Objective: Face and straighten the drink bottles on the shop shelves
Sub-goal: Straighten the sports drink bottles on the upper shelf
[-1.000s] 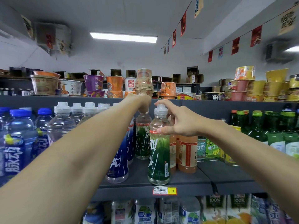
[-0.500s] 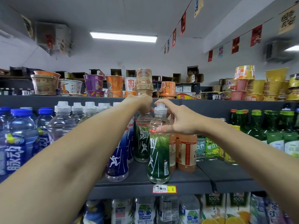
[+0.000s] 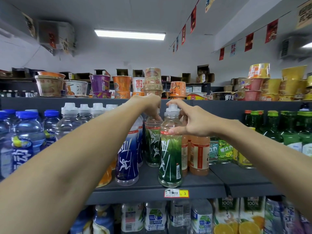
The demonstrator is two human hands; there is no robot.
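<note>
Drink bottles [image 3: 69, 122]: they stand in rows on the grey shelf [image 3: 202, 184], from 9 o'clock to 3 o'clock in the view. The two being fixed are in the middle.
Blue bottle [image 3: 126, 157]: at 9 o'clock of the green ones, just beside them. Its white running man looks out, so I think it can be left alone.
Left hand [image 3: 150, 107]: on top of the back green bottle. The fingers [image 3: 156, 117] curl down and pinch its neck. The cap is hidden under the hand.
Back green bottle [image 3: 152, 144]: behind the front one, at its 11 o'clock. A slow twist by the top should bring its picture straight out. Then a small push would line it up right behind the front one.
Front green bottle [image 3: 170, 157]: near the shelf lip, with the price tag [image 3: 176, 193] at its 6 o'clock. It stands up straight. Its bar code shows on the right edge, so it may want a tiny turn.
Right hand [image 3: 192, 122]: at 3 o'clock of the front green bottle. The thumb [image 3: 173, 131] presses on its shoulder, the pointer finger bends over the white cap, and the other fingers wrap behind the neck. It is best to hold steady, and to turn, not lift, so nothing tips off the lip.
Peach bottles [image 3: 199, 154]: just beside, at 3 o'clock, under the right wrist. Take care not to bump them.
</note>
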